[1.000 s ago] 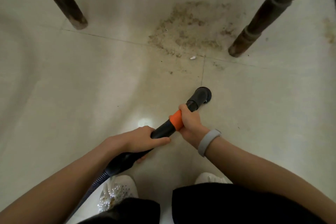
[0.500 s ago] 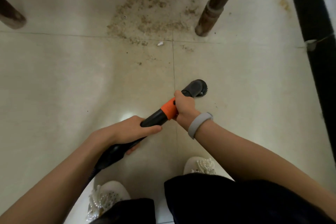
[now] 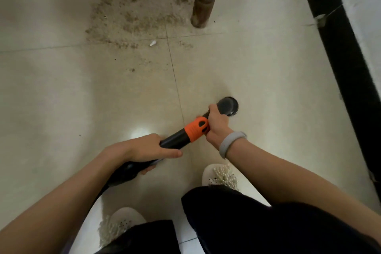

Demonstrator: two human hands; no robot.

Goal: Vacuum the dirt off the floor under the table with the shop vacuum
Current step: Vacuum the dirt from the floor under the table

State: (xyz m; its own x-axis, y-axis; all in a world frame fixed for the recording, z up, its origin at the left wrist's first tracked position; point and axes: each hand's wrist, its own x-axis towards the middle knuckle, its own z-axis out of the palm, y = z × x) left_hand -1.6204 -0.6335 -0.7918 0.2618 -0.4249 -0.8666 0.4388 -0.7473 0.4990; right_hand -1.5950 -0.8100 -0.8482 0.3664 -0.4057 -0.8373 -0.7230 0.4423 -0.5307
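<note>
A patch of brown dirt (image 3: 134, 12) lies on the pale tiled floor at the top, left of a dark wooden table leg (image 3: 204, 0). A black vacuum wand (image 3: 175, 141) with an orange collar (image 3: 195, 129) runs across the middle. Its round brush nozzle (image 3: 227, 106) sits close to the floor, well short of the dirt. My left hand (image 3: 144, 149) grips the wand's black tube. My right hand (image 3: 216, 125) grips the wand just behind the nozzle, a grey band on its wrist.
A small white scrap (image 3: 153, 43) lies at the dirt's near edge. A black skirting strip (image 3: 340, 53) runs along the white wall on the right. My two white beaded shoes (image 3: 220, 175) stand on the floor below the wand.
The view has swung right: the left table leg has left the frame and the wall's black strip has come in. The dirt patch appears closer. Both hands keep their grip on the wand.
</note>
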